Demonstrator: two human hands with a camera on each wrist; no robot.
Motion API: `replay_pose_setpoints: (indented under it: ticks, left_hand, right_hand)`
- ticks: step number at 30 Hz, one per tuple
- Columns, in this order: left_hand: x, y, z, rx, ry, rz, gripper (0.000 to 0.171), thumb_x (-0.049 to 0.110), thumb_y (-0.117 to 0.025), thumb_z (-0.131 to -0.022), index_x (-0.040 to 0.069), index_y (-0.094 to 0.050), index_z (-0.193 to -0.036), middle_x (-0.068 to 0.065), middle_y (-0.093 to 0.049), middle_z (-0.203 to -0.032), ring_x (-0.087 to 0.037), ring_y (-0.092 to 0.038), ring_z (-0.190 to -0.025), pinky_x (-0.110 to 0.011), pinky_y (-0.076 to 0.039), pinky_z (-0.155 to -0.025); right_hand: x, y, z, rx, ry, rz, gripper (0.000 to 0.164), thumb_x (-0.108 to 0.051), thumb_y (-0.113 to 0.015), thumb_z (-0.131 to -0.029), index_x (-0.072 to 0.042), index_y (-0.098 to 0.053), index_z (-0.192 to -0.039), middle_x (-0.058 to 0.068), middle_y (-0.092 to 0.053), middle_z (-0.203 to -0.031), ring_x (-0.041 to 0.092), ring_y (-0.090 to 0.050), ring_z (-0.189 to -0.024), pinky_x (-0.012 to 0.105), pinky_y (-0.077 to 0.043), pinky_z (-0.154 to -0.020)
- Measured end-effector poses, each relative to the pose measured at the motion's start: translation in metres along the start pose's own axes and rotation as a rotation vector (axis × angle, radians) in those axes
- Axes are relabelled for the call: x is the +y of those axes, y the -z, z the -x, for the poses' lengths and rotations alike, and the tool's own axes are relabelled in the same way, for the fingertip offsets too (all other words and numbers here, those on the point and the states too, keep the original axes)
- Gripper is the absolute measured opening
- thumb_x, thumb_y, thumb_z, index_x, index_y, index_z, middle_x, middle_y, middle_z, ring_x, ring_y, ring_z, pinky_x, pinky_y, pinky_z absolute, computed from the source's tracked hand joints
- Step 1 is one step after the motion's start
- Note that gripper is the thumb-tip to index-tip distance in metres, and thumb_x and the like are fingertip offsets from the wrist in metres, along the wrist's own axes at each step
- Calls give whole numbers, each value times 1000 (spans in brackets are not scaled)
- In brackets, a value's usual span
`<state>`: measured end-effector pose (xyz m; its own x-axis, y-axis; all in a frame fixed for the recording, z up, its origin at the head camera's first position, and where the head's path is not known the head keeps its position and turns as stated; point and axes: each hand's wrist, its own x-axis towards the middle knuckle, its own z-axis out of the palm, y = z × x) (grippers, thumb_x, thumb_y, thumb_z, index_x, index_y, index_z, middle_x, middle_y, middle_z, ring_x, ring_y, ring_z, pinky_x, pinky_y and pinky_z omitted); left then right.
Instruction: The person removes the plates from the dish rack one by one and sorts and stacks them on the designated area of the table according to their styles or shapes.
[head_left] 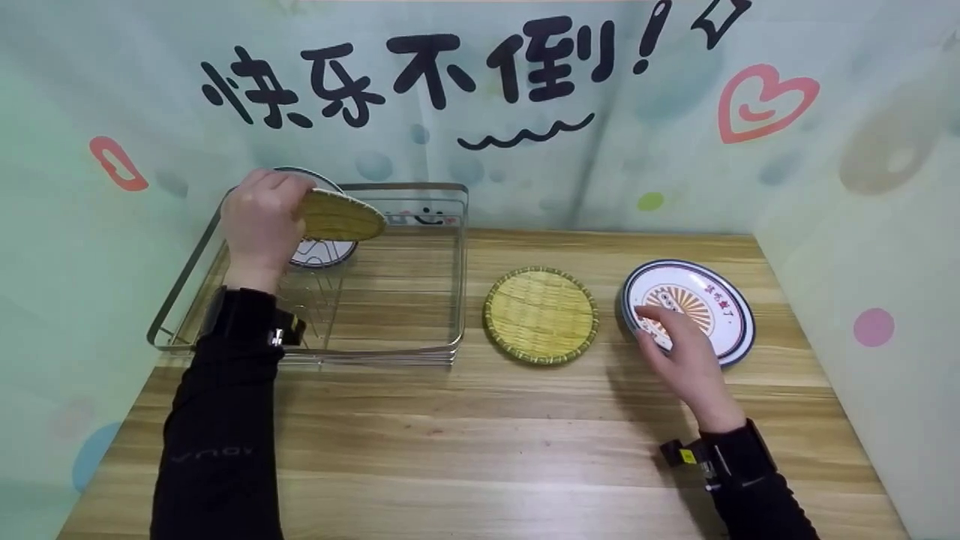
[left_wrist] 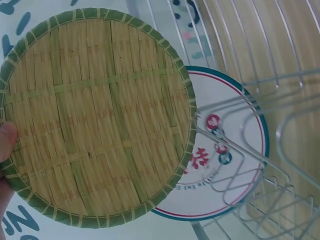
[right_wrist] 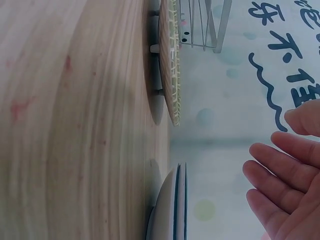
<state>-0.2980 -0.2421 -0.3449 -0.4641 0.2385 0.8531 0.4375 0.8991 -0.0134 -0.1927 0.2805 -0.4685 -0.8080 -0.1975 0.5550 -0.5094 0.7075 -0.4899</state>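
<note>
My left hand [head_left: 264, 217] pinches the edge of a round woven bamboo tray [left_wrist: 97, 117], held tilted above the left part of a wire dish rack [head_left: 459, 277]. Behind the tray, a white plate with a blue-green rim [left_wrist: 232, 187] stands in the rack's wires, partly covered by the tray. Over the near left side of a small stack of blue-rimmed plates [head_left: 721, 296] hovers my right hand [head_left: 684, 352]. In the right wrist view its fingers [right_wrist: 277, 182] are spread, slightly bent, apart from the plates and holding nothing.
A second round bamboo tray [head_left: 541, 315] lies on the wooden table [head_left: 480, 450] between rack and plates, raised on short feet in the right wrist view. A printed backdrop [head_left: 525, 165] closes off the back and both sides.
</note>
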Motion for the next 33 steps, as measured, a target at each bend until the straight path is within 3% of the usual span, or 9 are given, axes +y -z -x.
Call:
replay_pose_setpoints:
  ticks: [11,22,33]
  left_hand:
    - [20,4,-8,106,97,96,38,-25,-49,-70,-2,-73,-88,-16,-73,-84,-37,-66,-77,-48,-57,-68]
    - [37,9,-11,198,184,165,30,-19,-57,-77,1,-75,-88,-14,-74,-85,-35,-68,-77,-48,-57,-71]
    - [54,16,-16,200,277,237,13,-10,-66,-85,-2,-74,-91,-15,-74,-89,-34,-69,-82,-48,-56,-76]
  right_hand:
    - [-9,-5,-8,-9,19,-28,30,-1,-68,-90,4,-65,-119,19,-67,-116,36,-60,-111,45,-44,-99]
    - [-21,-11,-14,-14,33,-34,29,-3,-67,-91,3,-65,-120,18,-67,-117,34,-60,-112,45,-44,-101]
    - [-31,-19,-21,-8,51,-55,33,-2,-69,-89,2,-64,-122,16,-67,-119,34,-60,-112,47,-43,-100]
